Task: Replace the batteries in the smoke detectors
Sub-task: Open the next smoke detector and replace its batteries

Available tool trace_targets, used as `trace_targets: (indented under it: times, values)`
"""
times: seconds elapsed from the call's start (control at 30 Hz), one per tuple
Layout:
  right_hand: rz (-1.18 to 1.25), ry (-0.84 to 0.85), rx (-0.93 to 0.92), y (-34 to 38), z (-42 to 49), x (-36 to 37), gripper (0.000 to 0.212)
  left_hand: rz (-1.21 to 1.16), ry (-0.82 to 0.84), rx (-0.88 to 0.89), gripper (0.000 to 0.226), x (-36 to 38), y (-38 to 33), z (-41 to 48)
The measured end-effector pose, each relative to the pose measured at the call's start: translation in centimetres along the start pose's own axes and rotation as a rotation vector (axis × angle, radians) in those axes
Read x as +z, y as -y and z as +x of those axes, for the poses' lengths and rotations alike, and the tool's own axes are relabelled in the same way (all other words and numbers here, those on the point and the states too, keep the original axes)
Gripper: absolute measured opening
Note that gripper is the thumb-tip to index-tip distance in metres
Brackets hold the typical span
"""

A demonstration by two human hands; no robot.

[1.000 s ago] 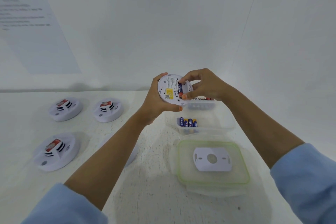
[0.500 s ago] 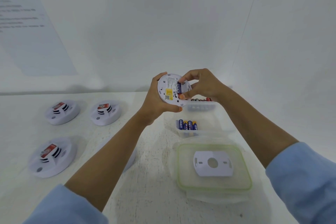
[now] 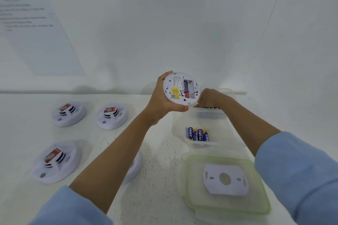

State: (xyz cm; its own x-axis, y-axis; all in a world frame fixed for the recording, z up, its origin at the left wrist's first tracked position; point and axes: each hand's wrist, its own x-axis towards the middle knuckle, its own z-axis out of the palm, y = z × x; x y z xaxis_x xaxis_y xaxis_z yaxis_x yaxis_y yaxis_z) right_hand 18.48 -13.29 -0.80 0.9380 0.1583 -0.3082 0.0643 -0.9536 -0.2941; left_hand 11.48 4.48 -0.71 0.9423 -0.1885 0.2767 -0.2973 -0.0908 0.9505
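Above the table [image 3: 161, 153], left hand [image 3: 161, 105] clamps the detector [image 3: 178, 87], one cell [image 3: 186, 88] fitted; right hand [image 3: 210, 97], finger closure indeterminate, seeks the second in the tub [image 3: 208, 115].

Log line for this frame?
left hand grips round white smoke detector | right hand at far clear plastic container | one purple battery fitted

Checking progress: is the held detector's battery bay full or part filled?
Part filled. The smoke detector that the left hand holds has its bay uncovered, with one battery in it and the slot beside it bare white.
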Motion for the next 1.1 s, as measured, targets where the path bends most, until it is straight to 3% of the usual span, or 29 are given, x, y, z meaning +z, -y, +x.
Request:
trace_targets:
  times: [0.23, 0.3, 0.33, 0.37, 0.5, 0.57, 0.67, 0.9, 1.1]
  values:
    - [-0.025, -0.081, -0.108, 0.3, 0.8, 0.3, 0.006, 0.025, 0.001, 0.004, 0.103, -0.5, 0.7, 0.5]
    - [-0.001, -0.088, -0.174, 0.1, 0.6, 0.3, 0.021, 0.028, -0.008, 0.003, 0.103, -0.5, 0.9, 0.5]
    - [0.049, -0.114, -0.198, 0.0, 0.3, 0.2, 0.018, 0.027, -0.010, 0.002, 0.103, -0.6, 1.0, 0.5]
    - [0.139, -0.167, -0.230, -0.2, 0.1, 0.1, 0.013, 0.025, -0.011, 0.001, 0.104, -0.6, 1.1, 0.4]
    - [0.827, -0.479, -0.246, -0.2, -2.2, -2.3, 0.025, 0.000, -0.014, -0.007, 0.103, -0.8, 1.3, 0.2]
    - [1.014, -0.524, -0.327, 0.2, -3.7, -3.6, 0.025, -0.016, -0.017, -0.006, 0.102, -0.7, 1.2, 0.0]
    - [0.920, -0.475, -0.429, 1.7, -5.7, -4.0, 0.026, -0.036, -0.017, 0.011, 0.099, -0.2, 0.8, -0.3]
    - [0.424, -0.651, -0.545, 2.3, -7.4, -2.2, 0.027, -0.081, -0.016, 0.042, 0.099, 0.5, -0.3, -1.6]
    - [0.466, -0.572, -0.515, 2.8, -8.8, -1.3, 0.019, -0.117, -0.025, 0.044, 0.107, 0.6, -1.1, -2.6]
